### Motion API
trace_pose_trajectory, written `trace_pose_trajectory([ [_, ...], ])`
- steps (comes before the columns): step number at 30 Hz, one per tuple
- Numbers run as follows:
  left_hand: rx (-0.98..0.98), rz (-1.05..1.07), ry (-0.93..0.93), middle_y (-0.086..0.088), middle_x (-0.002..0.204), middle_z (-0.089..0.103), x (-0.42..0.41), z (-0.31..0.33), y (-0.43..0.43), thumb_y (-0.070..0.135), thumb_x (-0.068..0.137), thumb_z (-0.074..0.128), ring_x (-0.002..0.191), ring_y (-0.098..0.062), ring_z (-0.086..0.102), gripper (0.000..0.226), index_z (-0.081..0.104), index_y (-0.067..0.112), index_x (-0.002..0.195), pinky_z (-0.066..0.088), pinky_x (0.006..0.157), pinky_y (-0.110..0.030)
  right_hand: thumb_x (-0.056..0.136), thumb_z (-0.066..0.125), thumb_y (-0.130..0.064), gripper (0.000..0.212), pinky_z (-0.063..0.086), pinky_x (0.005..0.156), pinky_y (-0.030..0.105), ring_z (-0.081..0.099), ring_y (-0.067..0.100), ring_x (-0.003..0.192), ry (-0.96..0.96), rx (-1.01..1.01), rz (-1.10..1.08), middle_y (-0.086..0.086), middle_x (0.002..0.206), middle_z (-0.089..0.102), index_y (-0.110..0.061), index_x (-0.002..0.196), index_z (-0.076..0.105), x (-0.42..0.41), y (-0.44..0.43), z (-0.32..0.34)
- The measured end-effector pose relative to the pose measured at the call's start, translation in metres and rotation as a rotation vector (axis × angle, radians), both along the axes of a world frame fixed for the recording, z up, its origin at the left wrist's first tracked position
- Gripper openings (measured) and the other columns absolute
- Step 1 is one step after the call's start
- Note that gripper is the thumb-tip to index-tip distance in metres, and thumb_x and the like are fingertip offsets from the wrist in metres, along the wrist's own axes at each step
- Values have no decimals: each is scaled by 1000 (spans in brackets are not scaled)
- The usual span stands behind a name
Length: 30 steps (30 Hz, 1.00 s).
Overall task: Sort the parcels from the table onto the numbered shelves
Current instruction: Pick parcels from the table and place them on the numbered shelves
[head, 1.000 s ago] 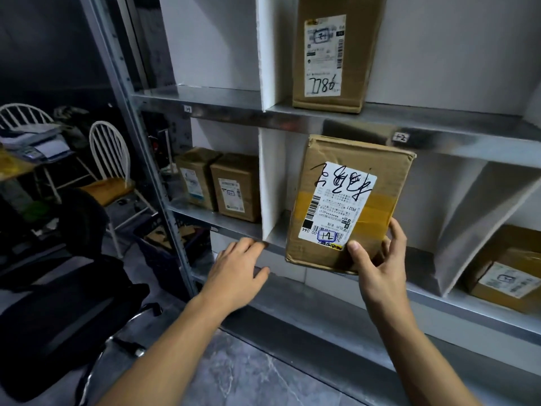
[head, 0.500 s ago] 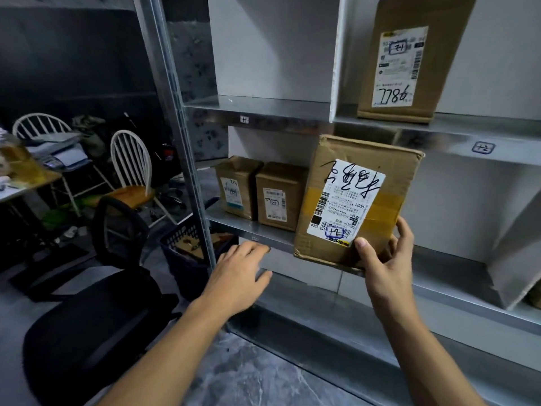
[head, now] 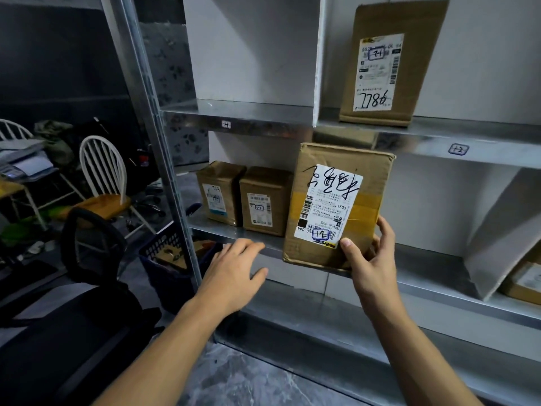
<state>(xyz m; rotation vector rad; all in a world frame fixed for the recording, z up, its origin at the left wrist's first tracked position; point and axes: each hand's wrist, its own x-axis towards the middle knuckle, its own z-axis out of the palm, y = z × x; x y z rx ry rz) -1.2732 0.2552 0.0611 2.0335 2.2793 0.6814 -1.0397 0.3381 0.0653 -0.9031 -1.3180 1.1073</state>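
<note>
At your right hand point(head: 371, 259): thumb on the front, fingers curled behind the lower right corner of the held parcel point(head: 339, 203). It's upright, label facing you, bottom edge at the lip of the middle shelf point(head: 433, 268). I'd judge it's not set down yet.

Your left hand point(head: 234, 273) is loose, fingers straight, holding nothing, hovering at the shelf lip just left of the parcel.

Done so far:
- two small boxes point(head: 243, 197) shelved just beyond your left hand
- tall parcel point(head: 389, 63) on the shelf above your right hand
- another parcel point(head: 524, 276) far right, past a leaning white divider point(head: 497, 230)

Left: place this one. The table's out of view, so I can't tell how many remain.

Obstacles: the small boxes sit tight against the parcel's left edge. Down-left of your left hand, a dark basket point(head: 172, 259) and a black office chair point(head: 73, 317) crowd the rack.
</note>
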Motion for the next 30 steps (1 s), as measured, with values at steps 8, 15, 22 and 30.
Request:
trace_pose_trajectory([
  [8,116,-90,27,2,140,42,31,50,35,40,95,54,129,-18,38,54,41,21,144,34,109,-38,94,67,-18,62,57,86,26,63,8,112,53,125,-90,-6,130,59,-58,128,34,33,8,43],
  [15,285,-204,31,3,131,47,67,119,76,37,91,59,122,-17,42,49,46,26,138,37,107,-36,95,65,-16,60,56,84,22,65,8,113,123,293,-188,-2,129,61,-52,132,35,74,21,115],
  [22,479,-338,45,2,136,49,110,176,109,35,89,62,126,-21,44,51,49,25,137,38,109,-45,96,64,-16,60,57,89,30,65,14,116,194,409,-285,3,132,61,-47,137,33,130,54,184],
  [30,522,-402,129,10,139,43,157,215,149,41,95,51,129,-12,37,49,41,30,142,34,111,-36,93,68,-16,66,56,94,37,65,17,110,24,398,-401,5,128,61,-38,143,32,196,133,225],
])
